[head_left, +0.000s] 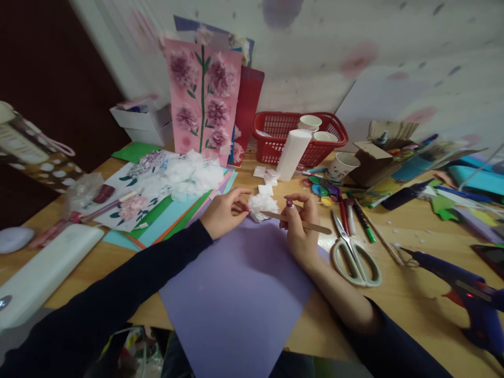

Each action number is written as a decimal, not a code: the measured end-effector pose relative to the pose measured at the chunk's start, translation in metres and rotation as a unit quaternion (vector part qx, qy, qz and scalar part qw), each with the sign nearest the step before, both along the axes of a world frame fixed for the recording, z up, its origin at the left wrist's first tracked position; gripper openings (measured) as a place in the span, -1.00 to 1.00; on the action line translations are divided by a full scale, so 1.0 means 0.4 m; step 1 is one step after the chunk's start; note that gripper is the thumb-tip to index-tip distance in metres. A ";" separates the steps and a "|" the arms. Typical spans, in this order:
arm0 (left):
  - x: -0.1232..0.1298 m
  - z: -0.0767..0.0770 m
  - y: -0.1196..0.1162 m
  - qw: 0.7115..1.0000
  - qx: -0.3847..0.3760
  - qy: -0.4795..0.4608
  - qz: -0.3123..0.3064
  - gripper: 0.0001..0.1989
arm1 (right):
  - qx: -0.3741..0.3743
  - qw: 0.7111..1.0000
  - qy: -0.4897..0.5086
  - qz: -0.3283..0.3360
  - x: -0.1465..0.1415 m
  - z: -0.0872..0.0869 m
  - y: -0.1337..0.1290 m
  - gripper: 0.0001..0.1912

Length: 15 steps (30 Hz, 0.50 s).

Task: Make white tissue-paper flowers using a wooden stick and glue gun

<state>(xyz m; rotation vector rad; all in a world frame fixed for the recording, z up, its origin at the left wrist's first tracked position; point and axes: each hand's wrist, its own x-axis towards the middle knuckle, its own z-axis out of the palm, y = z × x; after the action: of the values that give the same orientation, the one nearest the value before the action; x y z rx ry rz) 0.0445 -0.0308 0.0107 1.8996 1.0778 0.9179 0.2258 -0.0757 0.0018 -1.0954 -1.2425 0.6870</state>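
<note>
On a purple sheet of paper (236, 283) rests a ruffled white tissue-paper flower (260, 206), at the sheet's far edge. My left hand (225, 212) is at the flower's left side, fingers curved and a gap between thumb and forefinger; whether the tips touch the tissue is unclear. Pinched in my right hand (301, 226) is a flat wooden craft stick (317, 227), its far end pointing left at the flower's lower edge. Small white tissue squares (268, 181) lie just behind the flower. Nearby on the right are scissors (354, 254) with pale handles.
A blue glue gun (460, 283) with a red light lies at the right. Behind stand a white roll (293, 155), a red basket (271, 149) with paper cups, and pink flower artwork (189, 105). Fluffy white tissue (192, 173) covers coloured sheets at left. Paint pots (321, 189) sit right of centre.
</note>
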 end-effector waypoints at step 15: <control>0.007 0.009 0.011 0.994 0.075 0.067 0.033 -0.46 | -0.030 0.997 -0.063 -0.015 -0.018 -0.033 0.033 -0.84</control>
<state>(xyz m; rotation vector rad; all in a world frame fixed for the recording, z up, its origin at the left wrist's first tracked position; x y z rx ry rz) 0.0475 -0.0266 0.0141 2.0841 1.1862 0.9432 0.2186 -0.0624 -0.0113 -1.2206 -1.3170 0.6445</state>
